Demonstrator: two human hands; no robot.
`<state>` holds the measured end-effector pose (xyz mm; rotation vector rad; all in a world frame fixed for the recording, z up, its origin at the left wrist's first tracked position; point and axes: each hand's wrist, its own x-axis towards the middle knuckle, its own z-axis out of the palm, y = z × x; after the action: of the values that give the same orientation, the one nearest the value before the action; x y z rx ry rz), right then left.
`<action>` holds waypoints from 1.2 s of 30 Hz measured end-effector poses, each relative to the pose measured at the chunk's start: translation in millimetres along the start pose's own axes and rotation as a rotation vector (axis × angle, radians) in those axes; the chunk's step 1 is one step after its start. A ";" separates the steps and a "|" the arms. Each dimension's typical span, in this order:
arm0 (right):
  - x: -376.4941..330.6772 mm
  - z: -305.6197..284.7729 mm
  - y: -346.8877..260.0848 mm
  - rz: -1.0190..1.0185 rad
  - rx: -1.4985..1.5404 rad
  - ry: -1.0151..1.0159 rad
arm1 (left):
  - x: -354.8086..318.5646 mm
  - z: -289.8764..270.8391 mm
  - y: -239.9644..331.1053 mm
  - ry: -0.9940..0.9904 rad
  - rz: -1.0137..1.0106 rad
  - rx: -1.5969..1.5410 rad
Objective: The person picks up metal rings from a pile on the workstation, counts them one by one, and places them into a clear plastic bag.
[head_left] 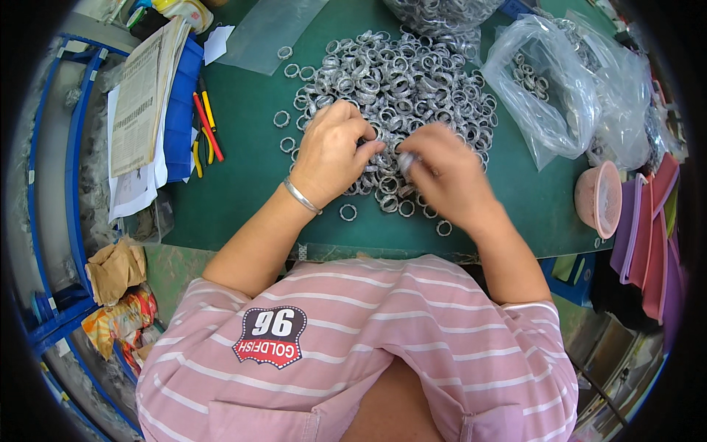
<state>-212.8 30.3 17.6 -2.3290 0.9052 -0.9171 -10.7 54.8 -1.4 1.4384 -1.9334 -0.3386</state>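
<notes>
A large heap of silver-grey metal rings [401, 81] with notched rims lies on the green tabletop in front of me. My left hand [335, 147], a silver bangle on its wrist, rests at the near left side of the heap. Its fingers are curled, with thumb and forefinger close together at the rings; whatever is between them is hidden. Just to its right, my right hand [445, 173] is smeared by motion. Between its thumb and fingers a blurred grey ring [406, 163] shows. Loose rings [347, 212] lie near the table's front edge and left of the heap.
Clear plastic bags with more rings [541, 96] lie at the right, and another bag [445, 15] behind the heap. A pink basket [598, 199] stands at the right edge. Left are pliers [208, 125], a blue bin [184, 110] and papers [140, 103]. Blue shelving [74, 162] stands beyond.
</notes>
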 end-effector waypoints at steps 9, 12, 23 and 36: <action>19.2 -74.5 64.2 0.225 -0.358 0.309 | -0.5 -12.7 9.9 0.050 -0.573 -0.943; 14.0 -28.3 23.5 0.187 0.057 -0.124 | -0.2 -11.4 12.8 0.013 -0.726 -1.134; 18.5 5.4 3.8 0.277 0.345 0.054 | -7.8 -11.3 9.3 -0.014 -0.768 -1.303; 26.4 -82.8 63.8 0.181 -0.666 0.604 | -4.6 -14.7 -1.2 0.005 -0.358 -0.589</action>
<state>-283.9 -46.6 43.4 -2.4382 1.8740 -1.4410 0.5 61.4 6.8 1.3578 -1.3887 -0.9757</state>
